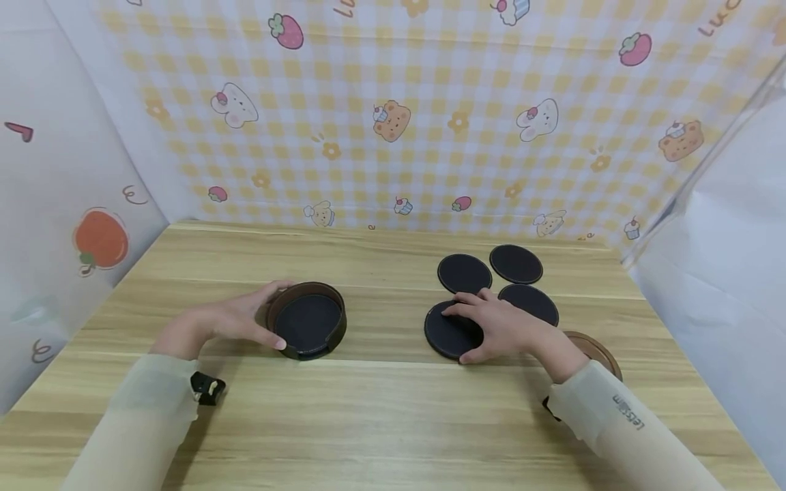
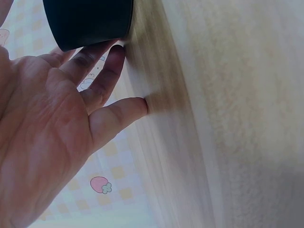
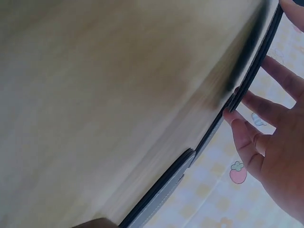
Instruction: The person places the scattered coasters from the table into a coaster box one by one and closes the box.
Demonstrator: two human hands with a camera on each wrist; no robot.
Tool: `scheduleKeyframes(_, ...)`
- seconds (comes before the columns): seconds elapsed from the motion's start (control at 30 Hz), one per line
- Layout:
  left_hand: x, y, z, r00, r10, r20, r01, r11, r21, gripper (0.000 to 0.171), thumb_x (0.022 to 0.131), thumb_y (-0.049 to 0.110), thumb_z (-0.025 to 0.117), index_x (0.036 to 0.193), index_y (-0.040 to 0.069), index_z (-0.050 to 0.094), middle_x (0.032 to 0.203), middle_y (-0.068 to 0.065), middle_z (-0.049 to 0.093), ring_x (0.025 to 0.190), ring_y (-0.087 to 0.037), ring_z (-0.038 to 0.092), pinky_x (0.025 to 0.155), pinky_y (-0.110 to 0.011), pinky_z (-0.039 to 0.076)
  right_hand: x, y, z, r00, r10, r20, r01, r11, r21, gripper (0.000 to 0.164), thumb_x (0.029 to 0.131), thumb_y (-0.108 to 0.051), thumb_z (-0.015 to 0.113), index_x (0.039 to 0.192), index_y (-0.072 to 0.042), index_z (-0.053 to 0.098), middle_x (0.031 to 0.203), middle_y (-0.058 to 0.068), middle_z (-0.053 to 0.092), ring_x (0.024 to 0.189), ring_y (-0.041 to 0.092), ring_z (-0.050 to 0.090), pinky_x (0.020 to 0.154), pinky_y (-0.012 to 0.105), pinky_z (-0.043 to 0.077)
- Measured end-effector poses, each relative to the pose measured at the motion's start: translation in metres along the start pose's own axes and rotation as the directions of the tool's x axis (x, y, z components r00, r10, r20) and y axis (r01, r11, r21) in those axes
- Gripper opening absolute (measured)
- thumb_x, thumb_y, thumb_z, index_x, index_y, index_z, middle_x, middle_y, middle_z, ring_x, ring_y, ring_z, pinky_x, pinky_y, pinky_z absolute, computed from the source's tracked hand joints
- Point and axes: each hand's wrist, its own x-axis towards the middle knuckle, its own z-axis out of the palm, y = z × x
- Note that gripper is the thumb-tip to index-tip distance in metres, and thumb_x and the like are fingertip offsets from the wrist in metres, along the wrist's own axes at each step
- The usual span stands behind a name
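At the left, a round black coaster holder [image 1: 335,300] with a brown inner wall and a notch at its front stands on the table, a black coaster [image 1: 310,322] lying inside. My left hand [image 1: 236,319] grips the holder's left side, thumb by the front and fingers behind. In the left wrist view, the fingers [image 2: 107,78] reach up to the holder's dark outer wall [image 2: 90,23]. My right hand [image 1: 497,326] spans another black coaster [image 1: 448,334], thumb at its near edge and fingers over its far side. The right wrist view shows this coaster [image 3: 259,57] edge-on between thumb and fingers.
Beyond the right hand lie more black coasters: one at back left [image 1: 464,273], one at back right [image 1: 516,264] and one close behind the hand [image 1: 533,303]. A brown round piece with a raised rim [image 1: 592,346] is partly hidden under the right forearm. A patterned cloth [image 1: 393,170] hangs behind the wooden table [image 1: 381,423].
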Motion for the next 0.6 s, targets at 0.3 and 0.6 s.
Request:
scheduleKeyframes(0.3, -0.001, 0.000, 0.000, 1.000, 0.005, 0.005, -0.004, 1.000, -0.015, 0.114, 0.077, 0.030, 0.085, 0.158, 0.010, 0.008, 0.160, -0.030, 0.015, 0.148, -0.052, 0.008, 0.111, -0.076, 0.013, 0.007, -0.011, -0.003, 0.999, -0.030, -0.025, 0.029, 0.999, -0.018, 0.075, 0.076, -0.052, 0.081, 0.141, -0.030, 0.053, 0.157, 0.008, 0.039, 0.117, 0.023, 0.042, 0.087, 0.044, 0.047)
scheduleKeyframes(0.6, 0.000, 0.000, 0.000, 1.000, -0.007, 0.014, 0.007, 1.000, -0.019, 0.114, 0.077, 0.030, 0.085, 0.158, 0.010, 0.007, 0.160, -0.030, 0.015, 0.148, -0.052, 0.008, 0.111, -0.076, 0.013, 0.022, -0.030, -0.005, 0.998, -0.053, -0.024, 0.053, 0.999, -0.004, 0.075, 0.077, -0.053, 0.080, 0.143, -0.032, 0.052, 0.157, 0.005, 0.038, 0.121, 0.022, 0.041, 0.082, 0.040, 0.049)
